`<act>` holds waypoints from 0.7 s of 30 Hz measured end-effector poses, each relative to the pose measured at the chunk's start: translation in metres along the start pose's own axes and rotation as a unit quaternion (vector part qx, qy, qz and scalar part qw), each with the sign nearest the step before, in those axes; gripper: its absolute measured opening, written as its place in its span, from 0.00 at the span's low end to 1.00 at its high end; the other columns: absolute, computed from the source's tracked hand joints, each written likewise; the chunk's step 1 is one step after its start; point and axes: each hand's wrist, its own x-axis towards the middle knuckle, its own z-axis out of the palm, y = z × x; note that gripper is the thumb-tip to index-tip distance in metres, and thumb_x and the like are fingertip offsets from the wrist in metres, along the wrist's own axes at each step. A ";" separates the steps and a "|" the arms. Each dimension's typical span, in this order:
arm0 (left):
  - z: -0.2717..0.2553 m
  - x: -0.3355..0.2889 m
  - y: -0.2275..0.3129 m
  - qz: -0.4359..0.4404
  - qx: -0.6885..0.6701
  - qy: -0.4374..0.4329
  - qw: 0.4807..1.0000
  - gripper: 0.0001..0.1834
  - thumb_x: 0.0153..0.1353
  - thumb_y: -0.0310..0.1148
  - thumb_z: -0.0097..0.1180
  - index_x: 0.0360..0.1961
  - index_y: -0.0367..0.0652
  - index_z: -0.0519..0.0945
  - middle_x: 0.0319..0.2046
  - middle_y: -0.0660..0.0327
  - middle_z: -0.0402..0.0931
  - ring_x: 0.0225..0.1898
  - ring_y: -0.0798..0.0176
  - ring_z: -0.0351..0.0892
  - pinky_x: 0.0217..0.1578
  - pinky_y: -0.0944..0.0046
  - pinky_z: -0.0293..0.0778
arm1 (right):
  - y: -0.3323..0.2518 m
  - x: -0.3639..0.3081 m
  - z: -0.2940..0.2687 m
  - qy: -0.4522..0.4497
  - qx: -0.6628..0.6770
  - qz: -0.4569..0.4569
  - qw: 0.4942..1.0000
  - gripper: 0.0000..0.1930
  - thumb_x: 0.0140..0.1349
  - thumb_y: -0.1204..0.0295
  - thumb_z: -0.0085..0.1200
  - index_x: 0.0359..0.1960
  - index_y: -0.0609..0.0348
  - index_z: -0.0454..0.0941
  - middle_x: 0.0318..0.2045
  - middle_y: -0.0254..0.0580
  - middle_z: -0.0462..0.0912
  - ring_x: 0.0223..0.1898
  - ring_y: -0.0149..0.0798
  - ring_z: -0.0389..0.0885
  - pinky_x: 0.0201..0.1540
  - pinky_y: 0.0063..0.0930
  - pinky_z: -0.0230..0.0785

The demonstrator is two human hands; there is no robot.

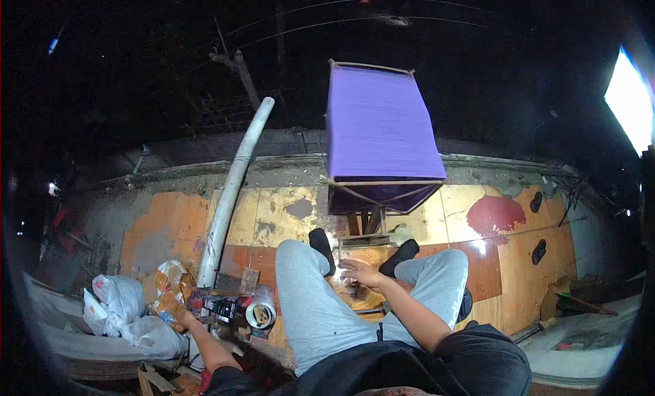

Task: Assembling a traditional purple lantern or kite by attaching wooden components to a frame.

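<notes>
Out to the left, my left hand (176, 314) has its fingers on the lower part of a crumpled orange and white packet (174, 281) and seems to grip it. Its fingertips are partly hidden. My right hand (361, 274) hovers between my knees with its fingers stretched out and apart, holding nothing that I can see. Below it is a yellowish patterned panel (361, 297). Beyond my feet stands a large stick frame covered in fine purple strands (382, 123), on a wooden support (372, 222).
White plastic bags (119, 304) lie beside the packet. A long pale pole (235, 191) slants away past a white bucket (259, 315) and small clutter. Patched boards (471, 266) cover the floor, with dark sandals (537, 251) at right. A bright light (628, 99) shines at far right.
</notes>
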 end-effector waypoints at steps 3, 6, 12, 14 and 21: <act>0.013 0.007 -0.006 0.007 -0.064 0.097 0.993 0.24 0.61 0.38 0.46 0.52 0.32 0.74 0.55 0.44 0.71 0.57 0.44 0.68 0.58 0.54 0.62 | -0.051 -0.041 -0.003 -0.075 0.123 -0.028 0.989 0.26 0.65 0.69 0.49 0.62 0.66 0.60 0.56 0.47 0.71 0.55 0.38 0.72 0.53 0.27 0.65; 0.028 0.014 -0.009 0.050 -0.178 0.196 0.963 0.23 0.61 0.39 0.45 0.52 0.33 0.74 0.55 0.44 0.71 0.57 0.45 0.68 0.58 0.54 0.62 | -0.090 -0.076 -0.015 -0.021 0.151 -0.079 0.985 0.23 0.67 0.65 0.48 0.59 0.66 0.63 0.46 0.43 0.77 0.46 0.33 0.77 0.49 0.24 0.68; 0.016 0.006 -0.008 0.003 -0.065 0.110 0.992 0.23 0.61 0.39 0.43 0.49 0.31 0.75 0.49 0.40 0.74 0.49 0.40 0.74 0.50 0.49 0.67 | -0.102 -0.101 -0.087 0.264 -0.090 -0.176 0.944 0.17 0.71 0.62 0.38 0.37 0.65 0.73 0.25 0.40 0.77 0.30 0.31 0.73 0.35 0.28 0.66; 0.011 0.009 -0.010 -0.035 0.005 0.026 0.999 0.23 0.60 0.39 0.43 0.48 0.30 0.75 0.47 0.39 0.75 0.46 0.39 0.75 0.48 0.48 0.69 | -0.087 -0.105 -0.116 0.333 -0.114 -0.140 0.926 0.19 0.71 0.61 0.36 0.32 0.65 0.72 0.22 0.40 0.76 0.26 0.33 0.73 0.32 0.30 0.66; 0.030 0.018 -0.024 0.002 -0.111 0.109 0.988 0.26 0.59 0.42 0.45 0.52 0.33 0.74 0.55 0.44 0.70 0.57 0.45 0.68 0.57 0.55 0.62 | 0.043 -0.043 -0.152 0.442 -0.419 -0.021 0.793 0.15 0.64 0.64 0.46 0.34 0.68 0.72 0.25 0.60 0.79 0.29 0.56 0.80 0.33 0.45 0.70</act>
